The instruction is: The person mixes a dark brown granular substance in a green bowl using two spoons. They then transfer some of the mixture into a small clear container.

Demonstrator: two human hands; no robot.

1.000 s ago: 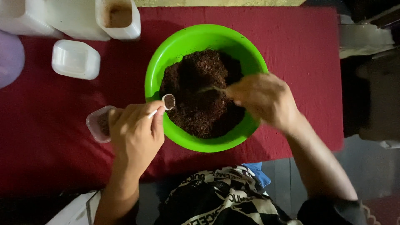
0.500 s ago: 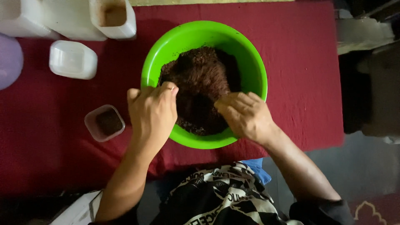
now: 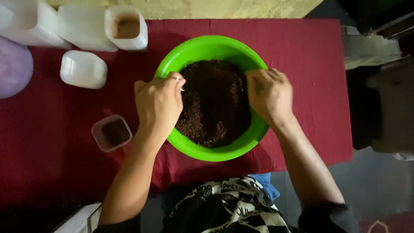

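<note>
green bowl (image 3: 207, 47) of dark brown crumbly mix (image 3: 213, 101) sits mid desk (image 3: 302, 51) on the red cloth. left hand (image 3: 158, 103) is over its left rim, fingers clenched on a small spoon (image 3: 182, 88). right hand (image 3: 268, 95) fingers curl loosely over the right rim, touching the mix.

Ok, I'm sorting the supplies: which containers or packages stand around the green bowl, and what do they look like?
Open white tub: upper left, squarish, brown powder inside.
Two white tubs: left of it, blocky, contents hidden.
Lidded white container: below them, rounded.
Small clear cup: beside left hand, dark contents.
No labels or screens visible.
</note>
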